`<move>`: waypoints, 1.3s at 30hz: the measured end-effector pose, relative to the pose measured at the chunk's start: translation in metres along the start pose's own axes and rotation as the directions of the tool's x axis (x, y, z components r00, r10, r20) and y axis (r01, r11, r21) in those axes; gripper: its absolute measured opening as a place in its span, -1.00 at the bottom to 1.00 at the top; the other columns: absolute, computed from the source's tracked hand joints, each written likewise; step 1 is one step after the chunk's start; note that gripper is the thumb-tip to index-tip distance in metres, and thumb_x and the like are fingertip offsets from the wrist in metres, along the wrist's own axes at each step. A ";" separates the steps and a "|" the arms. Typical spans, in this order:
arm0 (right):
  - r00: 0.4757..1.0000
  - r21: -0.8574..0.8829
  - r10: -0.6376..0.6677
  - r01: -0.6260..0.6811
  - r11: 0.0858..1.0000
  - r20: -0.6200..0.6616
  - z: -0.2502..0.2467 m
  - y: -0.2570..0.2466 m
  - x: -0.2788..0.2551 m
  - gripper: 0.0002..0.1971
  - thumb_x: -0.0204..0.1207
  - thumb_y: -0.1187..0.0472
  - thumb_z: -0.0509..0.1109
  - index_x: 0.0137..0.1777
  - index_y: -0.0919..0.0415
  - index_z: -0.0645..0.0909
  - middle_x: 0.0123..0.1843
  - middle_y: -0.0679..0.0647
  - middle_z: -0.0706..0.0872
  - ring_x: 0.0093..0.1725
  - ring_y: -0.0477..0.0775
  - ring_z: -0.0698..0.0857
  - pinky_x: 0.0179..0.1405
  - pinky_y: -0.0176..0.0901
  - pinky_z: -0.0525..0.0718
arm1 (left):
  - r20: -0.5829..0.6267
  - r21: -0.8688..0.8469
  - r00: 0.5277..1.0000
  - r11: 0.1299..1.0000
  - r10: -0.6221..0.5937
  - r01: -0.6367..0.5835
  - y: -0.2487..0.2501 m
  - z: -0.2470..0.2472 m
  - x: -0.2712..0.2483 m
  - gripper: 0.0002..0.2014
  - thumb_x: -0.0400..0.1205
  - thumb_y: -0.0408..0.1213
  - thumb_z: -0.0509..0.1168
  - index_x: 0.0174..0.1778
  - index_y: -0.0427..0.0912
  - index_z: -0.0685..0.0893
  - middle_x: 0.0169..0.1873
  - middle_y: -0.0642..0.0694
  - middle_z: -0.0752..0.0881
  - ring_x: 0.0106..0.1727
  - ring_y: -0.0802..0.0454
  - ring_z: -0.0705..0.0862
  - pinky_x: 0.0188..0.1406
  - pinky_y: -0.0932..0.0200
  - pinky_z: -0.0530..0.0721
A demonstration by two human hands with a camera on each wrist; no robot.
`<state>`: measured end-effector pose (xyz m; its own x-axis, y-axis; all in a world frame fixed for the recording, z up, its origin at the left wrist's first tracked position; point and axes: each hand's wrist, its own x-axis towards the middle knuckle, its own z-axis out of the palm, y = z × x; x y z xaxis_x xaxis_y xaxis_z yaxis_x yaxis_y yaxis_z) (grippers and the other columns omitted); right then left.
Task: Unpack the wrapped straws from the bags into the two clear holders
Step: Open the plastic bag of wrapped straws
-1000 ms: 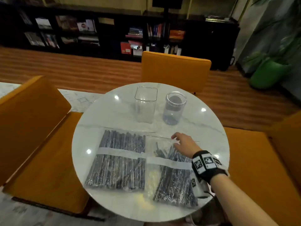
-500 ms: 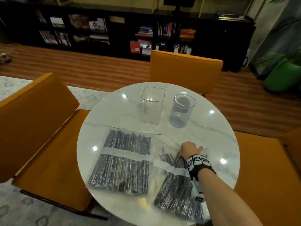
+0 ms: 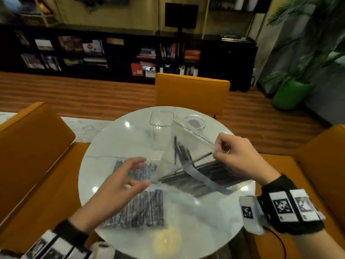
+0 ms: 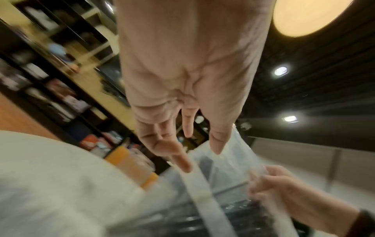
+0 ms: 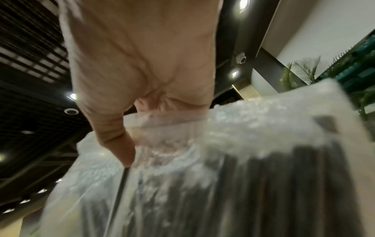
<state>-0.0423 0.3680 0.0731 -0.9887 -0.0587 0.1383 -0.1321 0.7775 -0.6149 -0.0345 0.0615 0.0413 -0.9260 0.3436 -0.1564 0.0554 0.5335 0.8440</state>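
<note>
My right hand [image 3: 217, 149] pinches the top edge of a clear bag [image 3: 188, 146] of dark wrapped straws and holds it tilted above the table. In the right wrist view the right hand [image 5: 142, 141] grips that bag [image 5: 223, 176] with the thumb on the outside. The left hand [image 3: 144, 171] hovers open with spread fingers at the bag's left edge. Its fingertips reach the plastic of the bag [image 4: 229, 162] in the left wrist view. A second, full bag [image 3: 141, 210] lies flat under the left hand. The square holder [image 3: 161, 118] and round holder [image 3: 194, 122] stand behind, partly hidden by the lifted bag.
The round white marble table [image 3: 112, 146] is ringed by orange chairs at the back [image 3: 192, 94], left [image 3: 33, 146] and right [image 3: 321, 156]. A dark bookshelf [image 3: 112, 53] lines the far wall and a green pot [image 3: 289, 94] stands at the right.
The right hand has lifted the right bag off the table by its top edge. The left hand has come into view and reached toward the bag. The head camera has moved closer.
</note>
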 end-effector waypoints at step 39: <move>0.982 0.600 0.155 -0.058 0.798 -0.110 -0.010 -0.075 -0.016 -0.80 0.59 0.43 0.32 0.11 0.21 0.70 -0.26 0.10 0.75 -0.29 -0.02 0.79 -0.19 -0.08 0.85 | 0.017 -0.388 0.974 0.899 0.225 -0.201 0.123 0.005 0.059 -0.88 0.61 -0.56 0.33 -0.01 -0.37 0.72 -0.08 -0.45 0.82 -0.06 -0.21 0.84 -0.04 0.03 0.84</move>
<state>-0.0157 0.3171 0.1245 -0.9832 0.1318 0.1260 -0.0905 0.2475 -0.9647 -0.0802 0.1511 0.1340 -0.8830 0.4685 0.0289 0.0910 0.1104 0.9897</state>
